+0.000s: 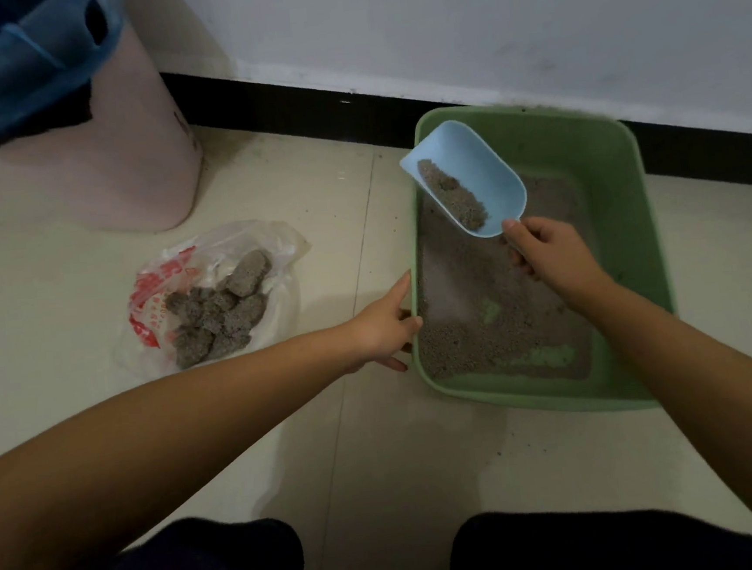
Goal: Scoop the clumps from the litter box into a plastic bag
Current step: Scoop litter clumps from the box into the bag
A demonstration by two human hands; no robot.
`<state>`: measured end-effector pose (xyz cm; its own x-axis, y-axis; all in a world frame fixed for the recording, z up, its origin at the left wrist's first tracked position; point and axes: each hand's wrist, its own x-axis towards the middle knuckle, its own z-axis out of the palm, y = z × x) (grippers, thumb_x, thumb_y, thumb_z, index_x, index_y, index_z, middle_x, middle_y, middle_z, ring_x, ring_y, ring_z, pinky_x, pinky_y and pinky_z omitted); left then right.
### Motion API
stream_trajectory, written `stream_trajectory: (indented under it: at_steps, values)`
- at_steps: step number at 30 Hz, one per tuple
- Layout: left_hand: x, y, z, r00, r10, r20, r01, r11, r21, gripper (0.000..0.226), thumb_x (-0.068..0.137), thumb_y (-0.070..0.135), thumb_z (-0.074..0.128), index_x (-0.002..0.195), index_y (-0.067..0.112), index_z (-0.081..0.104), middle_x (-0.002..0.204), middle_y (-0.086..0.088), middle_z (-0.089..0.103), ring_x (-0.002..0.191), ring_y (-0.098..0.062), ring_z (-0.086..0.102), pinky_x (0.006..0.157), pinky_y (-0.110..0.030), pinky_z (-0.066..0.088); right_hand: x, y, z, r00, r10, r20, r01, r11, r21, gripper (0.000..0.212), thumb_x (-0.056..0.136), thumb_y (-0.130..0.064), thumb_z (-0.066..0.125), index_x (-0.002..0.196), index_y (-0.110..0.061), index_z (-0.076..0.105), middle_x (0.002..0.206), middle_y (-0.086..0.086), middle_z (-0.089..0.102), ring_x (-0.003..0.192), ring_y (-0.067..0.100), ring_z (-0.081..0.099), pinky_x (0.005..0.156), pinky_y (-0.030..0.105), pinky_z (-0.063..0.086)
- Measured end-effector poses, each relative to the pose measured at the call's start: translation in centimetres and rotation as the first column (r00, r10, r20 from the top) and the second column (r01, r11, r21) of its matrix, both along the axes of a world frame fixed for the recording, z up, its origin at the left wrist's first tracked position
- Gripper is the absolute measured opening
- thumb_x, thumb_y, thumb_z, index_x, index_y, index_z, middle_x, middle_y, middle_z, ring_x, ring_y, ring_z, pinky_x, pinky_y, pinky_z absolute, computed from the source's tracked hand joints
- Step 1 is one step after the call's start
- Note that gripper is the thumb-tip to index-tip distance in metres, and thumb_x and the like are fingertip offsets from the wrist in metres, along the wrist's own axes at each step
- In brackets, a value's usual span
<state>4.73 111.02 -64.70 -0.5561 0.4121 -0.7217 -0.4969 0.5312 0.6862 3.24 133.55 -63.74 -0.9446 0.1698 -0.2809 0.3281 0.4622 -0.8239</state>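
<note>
Holding blue scoop (469, 176), grey litter inside

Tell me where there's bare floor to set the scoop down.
Bare tile lies between the plastic bag and the litter box, though the left hand grips the box's rim there. More lies in front of the box, toward the knees. It is crowded at the pink bin. The right hand holds the scoop.

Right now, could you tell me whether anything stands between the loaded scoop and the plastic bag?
Nothing visible does. The blue scoop is raised over the green litter box; bare floor separates it from the plastic bag. The left hand grips the rim nearer the camera.
</note>
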Motion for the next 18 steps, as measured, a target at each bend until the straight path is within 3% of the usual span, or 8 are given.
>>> stream_trajectory:
  at_steps: [4, 7, 9, 11, 13, 16, 18]
  values:
    - [-0.3, -4.4, 0.2, 0.934, -0.142, -0.327, 0.080, 0.977, -0.196, 0.041, 0.098, 0.010, 0.037, 0.138, 0.015, 0.041, 0.114, -0.014, 0.066, 0.091, -0.026, 0.066, 0.079, -0.030, 0.051, -0.4, -3.2, 3.0, 0.991, 0.125, 0.039, -0.127, 0.990, 0.053, 0.033, 0.096, -0.037, 0.047, 0.091, -0.011, 0.066, 0.065, 0.001, 0.053, 0.055, 0.009, 0.045, 0.054, 0.021, 0.039]
    - [-1.1, -11.5, -0.3, 0.807, -0.068, -0.587, -0.157, 0.933, -0.324, 0.025, 0.095, 0.011, 0.041, 0.108, 0.010, 0.061, 0.093, -0.012, 0.071, 0.087, -0.027, 0.066, 0.076, -0.030, 0.051, -1.0, -7.0, 4.2, 0.974, 0.219, 0.061, -0.224, 0.972, 0.079, 0.031, 0.095, -0.036, 0.050, 0.093, -0.011, 0.067, 0.064, 0.000, 0.052, 0.055, 0.010, 0.045, 0.053, 0.022, 0.038]
    - [-1.5, -16.8, -0.7, 0.706, -0.138, -0.695, -0.287, 0.840, -0.459, 0.023, 0.094, 0.014, 0.041, 0.101, 0.011, 0.063, 0.099, -0.014, 0.067, 0.092, -0.031, 0.062, 0.078, -0.037, 0.049, -1.4, -9.7, 4.7, 0.946, 0.306, 0.107, -0.315, 0.946, 0.077, 0.029, 0.094, -0.035, 0.051, 0.093, -0.012, 0.067, 0.064, -0.001, 0.053, 0.054, 0.011, 0.044, 0.051, 0.022, 0.037]
    - [-1.8, -21.6, -1.5, 0.666, -0.259, -0.700, -0.381, 0.688, -0.617, 0.027, 0.094, 0.018, 0.043, 0.115, 0.010, 0.058, 0.118, -0.016, 0.057, 0.110, -0.035, 0.051, 0.088, -0.042, 0.043, -2.0, -12.3, 4.8, 0.899, 0.407, 0.164, -0.423, 0.902, 0.083, 0.029, 0.094, -0.034, 0.051, 0.092, -0.010, 0.068, 0.062, -0.002, 0.054, 0.051, 0.009, 0.043, 0.047, 0.017, 0.038]
    - [-1.8, -24.9, -2.4, 0.695, -0.255, -0.672, -0.455, 0.567, -0.686, 0.044, 0.093, 0.025, 0.048, 0.134, 0.012, 0.043, 0.138, -0.017, 0.041, 0.126, -0.036, 0.037, 0.098, -0.047, 0.036, -2.5, -14.7, 4.6, 0.831, 0.509, 0.225, -0.541, 0.833, 0.111, 0.030, 0.094, -0.034, 0.051, 0.091, -0.011, 0.069, 0.061, -0.003, 0.055, 0.050, 0.009, 0.044, 0.046, 0.014, 0.039]
    - [-1.8, -27.0, -3.7, 0.821, 0.034, -0.570, -0.477, 0.590, -0.652, 0.067, 0.092, 0.037, 0.051, 0.146, 0.013, 0.019, 0.146, -0.020, 0.030, 0.132, -0.038, 0.032, 0.102, -0.048, 0.034, -3.2, -17.7, 3.9, 0.736, 0.603, 0.309, -0.660, 0.741, 0.125, 0.031, 0.094, -0.035, 0.051, 0.091, -0.010, 0.069, 0.061, -0.002, 0.057, 0.051, 0.012, 0.046, 0.052, 0.022, 0.040]
    - [-2.1, -27.6, -5.0, 0.852, 0.250, -0.459, -0.500, 0.646, -0.577, 0.060, 0.094, 0.039, 0.049, 0.140, 0.004, 0.031, 0.135, -0.024, 0.046, 0.122, -0.039, 0.046, 0.095, -0.041, 0.040, -3.9, -19.7, 3.2, 0.677, 0.636, 0.370, -0.721, 0.675, 0.159, 0.034, 0.094, -0.037, 0.051, 0.087, -0.009, 0.068, 0.062, -0.001, 0.058, 0.049, 0.012, 0.046, 0.052, 0.024, 0.040]
